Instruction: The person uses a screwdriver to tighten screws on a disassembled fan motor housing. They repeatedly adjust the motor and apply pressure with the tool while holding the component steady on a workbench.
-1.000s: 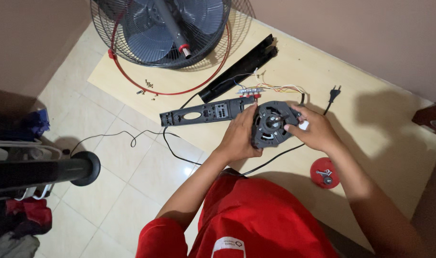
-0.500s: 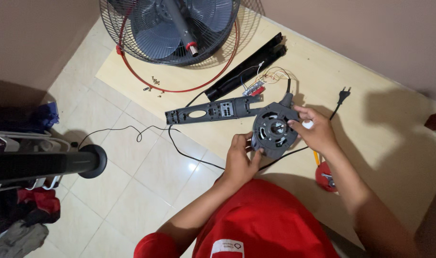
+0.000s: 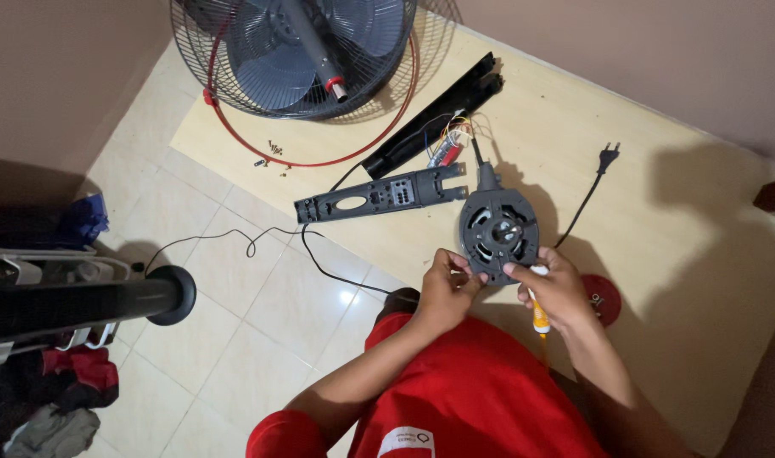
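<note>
A pale board (image 3: pixel 659 220) lies across the tiled floor (image 3: pixel 260 314) and bears nearly everything else. At its far end a caged fan head (image 3: pixel 294 51) lies flat, with a red ring (image 3: pixel 404 93) curving round its near edge and a few small screws (image 3: pixel 271 153) just beside the ring. A black pole (image 3: pixel 73 305) juts in low at the left (close to the camera, so it looks big), over a heap of cloth (image 3: pixel 56 399).

Nearer the middle, two long black housing parts lie on the board: a cover (image 3: pixel 434 119) set aslant and, nearer the person, a panel (image 3: pixel 379 193) with holes and slots. Between them sits a small bunch of coloured wires (image 3: pixel 451 144). A black cord (image 3: pixel 268 237) loops off the board onto the tiles, and its plug (image 3: pixel 608 155) lies well apart to the right.

The round motor (image 3: pixel 498 227) rests on the board just ahead of the person's lap. The left hand (image 3: pixel 445 288) pinches its near rim with curled fingers. The right hand (image 3: pixel 557 293) touches the rim with a fingertip while gripping a yellow screwdriver (image 3: pixel 539 314) in the palm. A red disc (image 3: pixel 604 297) lies just right of that hand.
</note>
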